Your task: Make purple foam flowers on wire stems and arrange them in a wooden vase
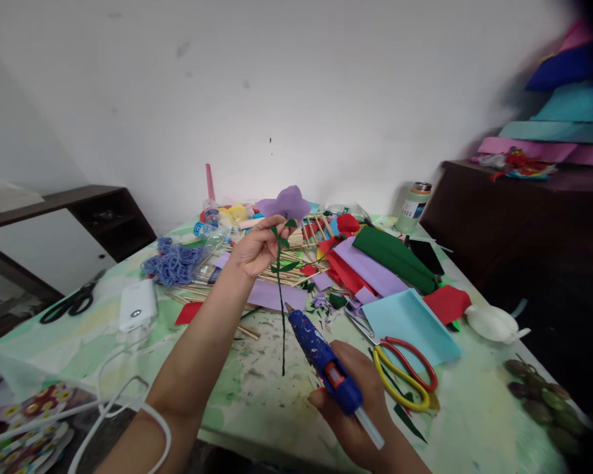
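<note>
My left hand [261, 249] is closed on a handmade flower just below its bloom. The flower has purple petals [290, 201] at the top and a thin dark green stem [282, 322] with small leaves hanging down. In my right hand [358, 395] is a blue glue gun [323, 359], with a clear glue stick [369, 428] poking out of its rear. The gun's nozzle points up and left, close to the stem; whether it touches is hard to tell. Scissors with red and yellow handles [400, 382] lie just right of my right hand.
Purple yarn [172, 260], black scissors [74, 299] and a white device [138, 306] with a cable lie at left. Wooden sticks [271, 270] and scraps fill the middle. Green paper [395, 257], light blue paper [410, 326], a jar [415, 207] and grapes [548, 398] sit at right.
</note>
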Action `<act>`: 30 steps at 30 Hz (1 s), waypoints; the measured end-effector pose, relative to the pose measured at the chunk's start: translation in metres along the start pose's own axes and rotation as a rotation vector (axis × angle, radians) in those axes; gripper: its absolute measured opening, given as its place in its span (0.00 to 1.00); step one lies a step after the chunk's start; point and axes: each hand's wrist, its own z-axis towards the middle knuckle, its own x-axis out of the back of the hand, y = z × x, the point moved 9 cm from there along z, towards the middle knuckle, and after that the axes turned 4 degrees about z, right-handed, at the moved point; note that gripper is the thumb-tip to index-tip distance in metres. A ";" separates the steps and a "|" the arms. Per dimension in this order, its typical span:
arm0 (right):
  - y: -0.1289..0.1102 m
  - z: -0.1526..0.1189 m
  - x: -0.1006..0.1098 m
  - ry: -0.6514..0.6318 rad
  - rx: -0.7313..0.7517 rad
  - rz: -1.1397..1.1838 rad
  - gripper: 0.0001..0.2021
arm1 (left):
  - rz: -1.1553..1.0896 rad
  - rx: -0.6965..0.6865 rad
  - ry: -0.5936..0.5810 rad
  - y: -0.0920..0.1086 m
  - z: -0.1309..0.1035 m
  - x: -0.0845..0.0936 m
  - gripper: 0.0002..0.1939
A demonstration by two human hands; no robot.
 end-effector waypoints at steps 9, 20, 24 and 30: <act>0.000 0.002 -0.009 -0.054 -0.009 -0.013 0.14 | -0.038 0.007 -0.008 0.001 0.000 -0.001 0.16; -0.001 0.005 -0.013 -0.084 -0.012 -0.055 0.14 | -0.033 0.006 -0.023 0.004 -0.002 -0.003 0.16; -0.001 0.005 -0.015 -0.092 -0.018 -0.059 0.13 | -0.039 0.001 -0.016 0.004 -0.003 -0.004 0.16; -0.001 0.005 -0.015 -0.089 -0.018 -0.061 0.13 | -0.024 -0.003 -0.031 0.002 -0.001 -0.004 0.16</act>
